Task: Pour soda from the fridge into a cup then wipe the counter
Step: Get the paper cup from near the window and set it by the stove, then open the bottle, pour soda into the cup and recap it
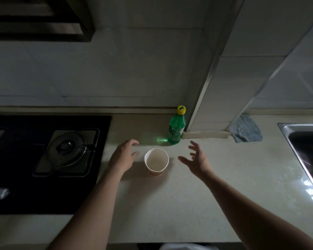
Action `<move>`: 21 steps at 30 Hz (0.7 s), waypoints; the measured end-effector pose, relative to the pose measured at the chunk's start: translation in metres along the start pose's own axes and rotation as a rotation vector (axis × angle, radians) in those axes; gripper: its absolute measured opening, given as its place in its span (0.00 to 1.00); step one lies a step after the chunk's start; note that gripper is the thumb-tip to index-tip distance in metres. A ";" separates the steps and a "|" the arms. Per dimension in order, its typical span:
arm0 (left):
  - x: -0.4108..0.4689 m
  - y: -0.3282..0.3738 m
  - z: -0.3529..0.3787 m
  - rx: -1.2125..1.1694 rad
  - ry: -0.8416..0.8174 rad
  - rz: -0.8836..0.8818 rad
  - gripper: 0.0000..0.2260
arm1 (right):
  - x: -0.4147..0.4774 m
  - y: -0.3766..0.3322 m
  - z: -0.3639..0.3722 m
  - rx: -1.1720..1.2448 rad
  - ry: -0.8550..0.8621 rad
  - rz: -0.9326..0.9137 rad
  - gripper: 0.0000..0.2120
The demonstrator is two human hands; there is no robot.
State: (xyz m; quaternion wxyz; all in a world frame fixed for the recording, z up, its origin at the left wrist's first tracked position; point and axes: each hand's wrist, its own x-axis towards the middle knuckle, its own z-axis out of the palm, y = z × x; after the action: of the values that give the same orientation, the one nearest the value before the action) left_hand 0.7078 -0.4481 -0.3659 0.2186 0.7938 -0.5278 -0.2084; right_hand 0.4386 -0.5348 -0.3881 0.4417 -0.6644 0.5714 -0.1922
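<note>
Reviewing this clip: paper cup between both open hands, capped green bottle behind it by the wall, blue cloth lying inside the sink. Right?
Not quite. In the head view the blue cloth lies on the counter beside the sink, not inside it. The rest holds: cup, bottle, left hand, right hand.

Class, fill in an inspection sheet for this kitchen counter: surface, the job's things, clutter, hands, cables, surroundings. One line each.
Surface: pale counter, no spill visible.
Job's things: green soda bottle upright, yellow cap on, by the wall corner; paper cup upright in front of it, looks empty; blue-grey cloth lying flat by the sink.
Clutter: nothing seen.
Hands: left hand and right hand either side of the cup, both open, holding nothing.
Cables: nothing seen.
Surroundings: black gas hob on the left, steel sink on the right, tiled wall behind.
</note>
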 end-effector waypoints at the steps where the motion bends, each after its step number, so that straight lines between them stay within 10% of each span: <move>1: 0.009 0.007 -0.005 0.032 -0.016 0.021 0.15 | 0.006 -0.004 -0.005 0.003 0.012 -0.005 0.42; 21: 0.099 0.126 0.006 -0.004 -0.210 0.184 0.29 | 0.091 -0.045 0.000 0.098 -0.032 -0.073 0.32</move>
State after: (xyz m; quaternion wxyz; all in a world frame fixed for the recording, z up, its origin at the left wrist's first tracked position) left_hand 0.6459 -0.5847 -0.3095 0.1822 0.7152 -0.6181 -0.2706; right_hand 0.4901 -0.6212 -0.3744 0.4754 -0.6654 0.5296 -0.2251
